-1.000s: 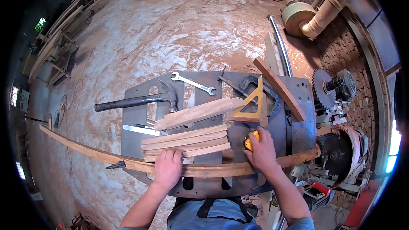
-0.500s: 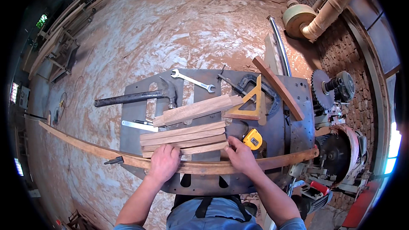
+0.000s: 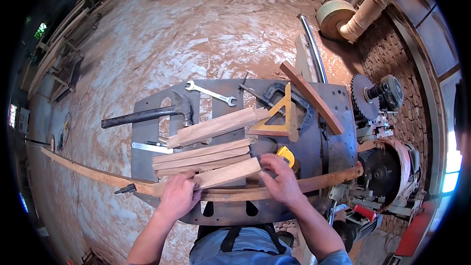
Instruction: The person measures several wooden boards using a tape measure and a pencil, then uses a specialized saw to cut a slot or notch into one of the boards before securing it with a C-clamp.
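Note:
My left hand (image 3: 179, 193) is closed on the left end of a short wooden strip (image 3: 230, 172), whose broad face tilts upward above the metal table (image 3: 304, 159). At the strip's right end, my right hand (image 3: 280, 178) has its thumb and fingers apart, close to the wood. Just beyond lies a stack of similar strips (image 3: 201, 156). Farther back, more strips (image 3: 216, 127) form a second pile. A yellow tape measure (image 3: 286, 156) sits partly behind my right fingers. Along the table's near edge, a long wooden bar (image 3: 240, 195) passes beneath my hands.
A hammer (image 3: 142, 116), a wrench (image 3: 211, 93), a metal ruler (image 3: 151, 147), a yellow set square (image 3: 271, 128) and a C-clamp (image 3: 306, 105) lie around the piles. A reddish wooden bar (image 3: 314, 98) crosses the table's right side. Bare circular saw blades (image 3: 365, 97) stand to the right.
One near strip has come off the stack toward me and turned its broad face up. My left hand moved with it; my right fingers have spread. The view has shifted slightly.

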Motion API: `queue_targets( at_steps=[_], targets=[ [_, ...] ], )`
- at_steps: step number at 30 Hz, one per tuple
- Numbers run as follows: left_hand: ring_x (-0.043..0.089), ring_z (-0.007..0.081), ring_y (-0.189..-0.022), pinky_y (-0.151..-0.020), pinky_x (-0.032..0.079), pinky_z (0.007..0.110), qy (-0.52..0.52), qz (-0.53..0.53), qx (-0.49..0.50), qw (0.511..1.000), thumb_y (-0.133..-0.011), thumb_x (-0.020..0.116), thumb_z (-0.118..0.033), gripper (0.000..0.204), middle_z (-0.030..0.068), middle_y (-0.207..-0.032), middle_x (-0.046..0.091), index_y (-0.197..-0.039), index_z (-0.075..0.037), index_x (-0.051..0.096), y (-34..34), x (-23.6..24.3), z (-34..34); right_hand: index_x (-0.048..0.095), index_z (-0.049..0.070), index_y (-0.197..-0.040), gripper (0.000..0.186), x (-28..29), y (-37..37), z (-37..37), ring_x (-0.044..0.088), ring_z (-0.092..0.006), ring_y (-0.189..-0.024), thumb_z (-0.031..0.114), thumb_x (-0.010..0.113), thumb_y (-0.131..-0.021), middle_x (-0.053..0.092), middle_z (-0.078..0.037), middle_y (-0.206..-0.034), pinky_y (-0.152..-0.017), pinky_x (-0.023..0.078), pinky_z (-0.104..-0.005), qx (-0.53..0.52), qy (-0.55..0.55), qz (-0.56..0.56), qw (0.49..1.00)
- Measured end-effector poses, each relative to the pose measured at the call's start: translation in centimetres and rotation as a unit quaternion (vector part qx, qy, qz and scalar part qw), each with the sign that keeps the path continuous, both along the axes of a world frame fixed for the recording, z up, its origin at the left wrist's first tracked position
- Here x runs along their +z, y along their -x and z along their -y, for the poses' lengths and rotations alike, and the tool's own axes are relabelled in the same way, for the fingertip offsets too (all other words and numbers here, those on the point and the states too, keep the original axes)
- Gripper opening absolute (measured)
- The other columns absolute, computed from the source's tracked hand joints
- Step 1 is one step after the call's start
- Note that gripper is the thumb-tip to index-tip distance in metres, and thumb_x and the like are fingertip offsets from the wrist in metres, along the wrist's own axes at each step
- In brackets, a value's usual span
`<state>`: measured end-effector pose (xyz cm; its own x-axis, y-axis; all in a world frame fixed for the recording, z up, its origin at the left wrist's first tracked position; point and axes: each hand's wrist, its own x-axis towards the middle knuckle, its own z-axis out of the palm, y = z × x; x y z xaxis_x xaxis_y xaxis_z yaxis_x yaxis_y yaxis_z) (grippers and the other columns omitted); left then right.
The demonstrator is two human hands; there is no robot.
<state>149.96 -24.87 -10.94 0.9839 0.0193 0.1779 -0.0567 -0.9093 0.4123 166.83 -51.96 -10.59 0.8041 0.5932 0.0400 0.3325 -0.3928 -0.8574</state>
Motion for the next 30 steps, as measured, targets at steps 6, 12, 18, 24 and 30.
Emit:
queue_targets(
  at_steps=[6, 12, 18, 24, 30],
  targets=[
    [0.059, 0.0372, -0.096, -0.082, 0.047, 0.048, -0.020, -0.004, 0.090, 0.996, -0.065, 0.084, -0.005, 0.048, 0.0160, -0.110, 0.061, -0.099, -0.006, 0.050, 0.3, 0.0, 0.2, 0.055, 0.007, -0.132, 0.061, -0.5, -2.6, 2.5, 0.048, -0.0421, -0.126, 0.018, 0.081, -0.078, 0.047, -0.022, -0.140, -0.105, 0.044, -0.0477, 0.027, 0.309, 0.168, 0.936],
    [0.059, 0.0368, -0.098, -0.084, 0.047, 0.048, -0.004, 0.006, 0.115, 0.993, -0.063, 0.086, -0.007, 0.047, 0.0150, -0.110, 0.062, -0.097, -0.006, 0.054, 0.3, -1.4, 1.5, 0.054, 0.009, -0.134, 0.065, -2.6, -2.7, 2.9, 0.049, -0.0420, -0.123, 0.019, 0.082, -0.076, 0.049, -0.022, -0.135, -0.104, 0.044, -0.0460, 0.041, 0.349, 0.124, 0.928],
    [0.059, 0.0354, -0.105, -0.089, 0.048, 0.046, 0.017, 0.005, 0.094, 0.995, -0.072, 0.083, -0.018, 0.046, 0.0138, -0.116, 0.062, -0.109, -0.005, 0.060, 0.2, 0.0, 1.5, 0.051, 0.004, -0.138, 0.057, -0.7, -2.2, 3.9, 0.058, -0.0333, -0.116, 0.018, 0.073, -0.088, 0.058, -0.020, -0.121, -0.101, 0.046, -0.0413, -0.041, 0.125, -0.097, 0.987],
    [0.058, 0.0396, -0.118, -0.100, 0.050, 0.046, 0.245, -0.035, -0.063, 0.967, -0.079, 0.081, -0.035, 0.069, 0.0209, -0.130, 0.059, -0.132, 0.002, 0.056, -4.2, 6.9, 6.9, 0.043, 0.003, -0.145, 0.048, 2.9, 3.9, 0.1, 0.058, -0.0117, -0.108, 0.024, 0.055, -0.104, 0.062, -0.005, -0.120, -0.092, 0.049, -0.0300, -0.013, -0.227, -0.584, 0.779],
    [0.058, 0.0393, -0.119, -0.098, 0.050, 0.045, 0.297, -0.093, -0.050, 0.949, -0.080, 0.078, -0.032, 0.068, 0.0190, -0.132, 0.057, -0.136, -0.002, 0.054, -4.8, 6.6, 5.4, 0.056, -0.001, -0.134, 0.039, 5.0, 2.8, -3.1, 0.062, -0.0102, -0.094, 0.021, 0.060, -0.102, 0.066, -0.004, -0.113, -0.078, 0.052, -0.0263, 0.067, 0.020, -0.392, 0.918]
  ],
)
